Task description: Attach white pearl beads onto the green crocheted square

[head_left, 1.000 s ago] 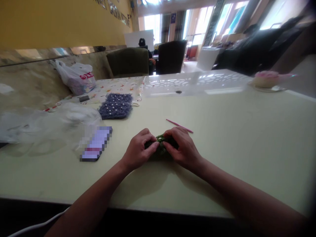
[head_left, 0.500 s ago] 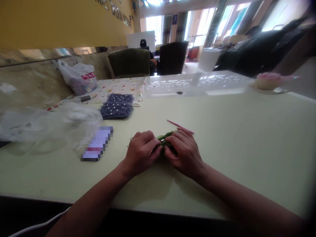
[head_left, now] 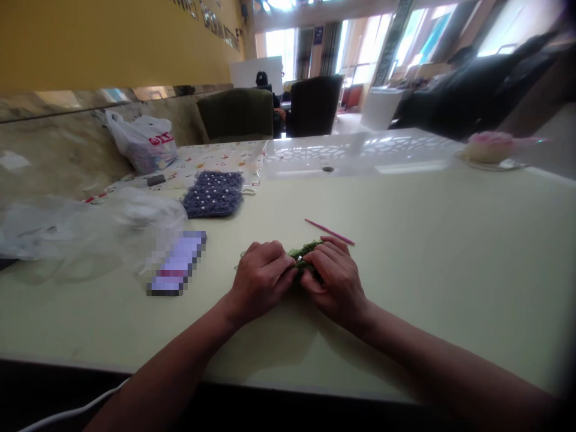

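Between both hands is a small piece of dark green crochet work (head_left: pixel 310 247), much of it covered by the fingers. My left hand (head_left: pixel 263 273) is closed, its thumb and fingers pinching the left edge of the piece. Closed on the right side of it is my right hand (head_left: pixel 335 276), fingertips bent inward. A small shiny spot shows on the green work between the fingertips; what it is I cannot make out. Just beyond my right hand a pink crochet hook (head_left: pixel 330 231) lies on the table, touched by neither hand.
A purple knitted pouch with white beads (head_left: pixel 213 193) lies at the back left. Nearer are a blurred-out phone (head_left: pixel 177 263) and crumpled clear plastic (head_left: pixel 94 231). A filled carrier bag (head_left: pixel 148 144) leans by the wall; a pink flower ornament (head_left: pixel 488 147) stands back right.
Both hands keep their grip on the green piece, with only slight shifts of the fingers. The crochet hook now shows more fully beyond my right hand.
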`<state>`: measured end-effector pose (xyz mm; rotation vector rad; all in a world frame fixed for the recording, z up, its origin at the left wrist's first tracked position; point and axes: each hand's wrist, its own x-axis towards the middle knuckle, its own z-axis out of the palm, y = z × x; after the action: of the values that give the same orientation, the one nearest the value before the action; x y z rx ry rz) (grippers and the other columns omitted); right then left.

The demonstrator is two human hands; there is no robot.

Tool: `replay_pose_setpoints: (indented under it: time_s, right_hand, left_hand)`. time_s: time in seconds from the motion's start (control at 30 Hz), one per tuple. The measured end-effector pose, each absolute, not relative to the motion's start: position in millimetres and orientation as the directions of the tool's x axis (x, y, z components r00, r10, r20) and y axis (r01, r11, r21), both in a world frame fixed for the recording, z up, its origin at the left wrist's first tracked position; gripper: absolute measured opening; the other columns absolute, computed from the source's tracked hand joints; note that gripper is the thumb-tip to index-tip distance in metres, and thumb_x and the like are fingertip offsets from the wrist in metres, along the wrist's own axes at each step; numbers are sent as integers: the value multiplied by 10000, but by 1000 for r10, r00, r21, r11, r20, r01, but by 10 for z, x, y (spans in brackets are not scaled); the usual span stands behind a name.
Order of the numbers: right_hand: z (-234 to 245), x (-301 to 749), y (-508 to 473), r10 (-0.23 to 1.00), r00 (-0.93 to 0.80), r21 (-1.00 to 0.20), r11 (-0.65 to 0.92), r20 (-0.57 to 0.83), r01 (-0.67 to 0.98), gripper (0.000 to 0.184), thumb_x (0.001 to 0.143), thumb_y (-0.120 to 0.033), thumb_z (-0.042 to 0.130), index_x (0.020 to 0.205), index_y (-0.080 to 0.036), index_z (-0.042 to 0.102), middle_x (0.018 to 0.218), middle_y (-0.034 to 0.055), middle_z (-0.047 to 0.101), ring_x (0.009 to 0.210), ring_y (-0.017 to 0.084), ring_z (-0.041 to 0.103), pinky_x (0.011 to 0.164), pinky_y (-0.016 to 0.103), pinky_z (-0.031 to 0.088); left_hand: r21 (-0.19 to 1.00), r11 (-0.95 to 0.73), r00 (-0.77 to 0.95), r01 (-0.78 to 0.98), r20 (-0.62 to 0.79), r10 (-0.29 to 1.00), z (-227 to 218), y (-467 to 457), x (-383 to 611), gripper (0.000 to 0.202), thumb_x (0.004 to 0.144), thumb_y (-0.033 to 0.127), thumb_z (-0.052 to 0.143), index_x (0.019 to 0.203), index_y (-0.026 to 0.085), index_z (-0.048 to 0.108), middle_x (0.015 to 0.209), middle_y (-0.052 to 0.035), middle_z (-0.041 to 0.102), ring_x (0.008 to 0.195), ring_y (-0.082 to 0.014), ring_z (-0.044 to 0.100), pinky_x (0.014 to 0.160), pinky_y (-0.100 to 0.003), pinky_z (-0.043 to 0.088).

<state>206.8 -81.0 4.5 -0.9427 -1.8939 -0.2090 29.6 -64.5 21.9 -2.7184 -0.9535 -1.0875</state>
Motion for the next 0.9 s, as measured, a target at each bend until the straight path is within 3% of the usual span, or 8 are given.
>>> replay_pose_setpoints:
  time_s: [0.17, 0.43, 0.6, 0.9]
  right_hand:
    - [68, 2085, -824, 562, -256, -234, 655, 787, 718, 118, 796, -91, 508, 769, -205, 502, 679, 18, 527, 692, 184, 511, 909, 434, 439]
    - [126, 2114, -831, 566, -340, -167, 661, 751, 732, 114, 787, -82, 469, 798, -187, 512, 686, 41, 571, 672, 198, 513, 757, 396, 422]
    - [83, 2138, -769, 545, -347, -218, 723, 764, 655, 124, 779, -69, 458, 802, -184, 499, 669, 26, 543, 650, 184, 502, 774, 395, 426]
    - [59, 2165, -733, 615, -352, -368, 742, 705, 561, 126, 792, -73, 441, 805, -191, 483, 669, 2, 527, 614, 156, 461, 831, 398, 434]
  left_hand:
    - [188, -790, 523, 584, 657, 543, 208, -636, 298, 139, 905, 223, 531, 817, 180, 629, 746, -26, 574, 714, -142, 528, 698, -324, 379]
    - [148, -805, 553, 575, 654, 516, 205, -651, 305, 151, 912, 220, 523, 808, 184, 626, 759, -25, 580, 727, -141, 526, 705, -325, 370]
    - [175, -812, 561, 557, 642, 523, 205, -638, 300, 158, 919, 215, 518, 819, 176, 633, 762, -29, 576, 731, -141, 528, 713, -325, 374]
    - [282, -816, 543, 504, 632, 554, 202, -586, 285, 124, 905, 199, 547, 841, 162, 647, 781, -31, 570, 741, -141, 527, 723, -314, 389]
